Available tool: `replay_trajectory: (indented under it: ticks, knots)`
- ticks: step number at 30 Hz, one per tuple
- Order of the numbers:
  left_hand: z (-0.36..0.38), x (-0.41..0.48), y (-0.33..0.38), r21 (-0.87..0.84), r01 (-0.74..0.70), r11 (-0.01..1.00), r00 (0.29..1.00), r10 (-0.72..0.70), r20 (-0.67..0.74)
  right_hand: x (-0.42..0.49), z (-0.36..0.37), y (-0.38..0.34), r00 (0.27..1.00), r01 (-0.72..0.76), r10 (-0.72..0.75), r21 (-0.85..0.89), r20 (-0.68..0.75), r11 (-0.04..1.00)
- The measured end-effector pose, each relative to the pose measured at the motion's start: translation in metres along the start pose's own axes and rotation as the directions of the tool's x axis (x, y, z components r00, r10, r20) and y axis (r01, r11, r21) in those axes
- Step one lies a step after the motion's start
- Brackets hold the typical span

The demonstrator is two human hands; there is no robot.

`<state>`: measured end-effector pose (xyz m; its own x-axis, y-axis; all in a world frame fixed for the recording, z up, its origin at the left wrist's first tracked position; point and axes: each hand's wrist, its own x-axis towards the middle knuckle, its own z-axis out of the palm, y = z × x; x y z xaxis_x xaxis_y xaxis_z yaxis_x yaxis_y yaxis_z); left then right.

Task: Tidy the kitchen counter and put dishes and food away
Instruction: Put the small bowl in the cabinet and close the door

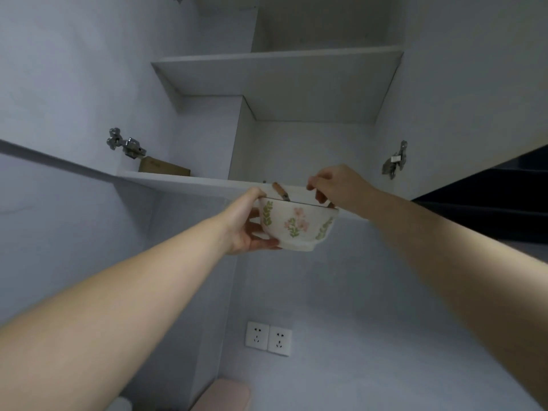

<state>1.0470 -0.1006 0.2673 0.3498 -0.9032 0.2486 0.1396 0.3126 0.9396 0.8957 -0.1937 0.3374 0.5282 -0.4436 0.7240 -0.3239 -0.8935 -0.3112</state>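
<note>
Mid-frame, the bowl [298, 225] hangs just in front of the lower shelf [189, 180] edge, a wood-handled utensil [280, 191] poking over its rim. The left hand [249, 229] clamps it, thumb on the rim and fingers under the base, while the right hand [332, 185] curls its fingers over the far rim, seemingly pinching it. The rim looks barely level with the shelf, so raise the bowl first, keep it flat so the utensil stays put, then slide it in to the right of the box [163, 167].
</note>
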Motion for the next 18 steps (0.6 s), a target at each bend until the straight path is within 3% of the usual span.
replay_trajectory:
  ticks: [5, 11, 18]
  knots:
    - [0.000, -0.010, -0.038, 0.001, 0.057, 0.998, 0.998, -0.057, 0.042, -0.023, 0.015, 0.008, 0.980, -0.171, 0.179, -0.099, 0.082, 0.980]
    - [0.012, -0.033, -0.092, 0.000, 0.171, 0.985, 0.979, -0.170, 0.109, -0.068, 0.030, 0.026, 0.907, -0.372, 0.393, -0.151, 0.149, 0.916]
    - [0.039, -0.064, -0.142, 0.087, 0.246, 0.965, 0.936, -0.260, 0.238, -0.131, 0.019, 0.060, 0.777, -0.601, 0.623, -0.186, 0.095, 0.778]
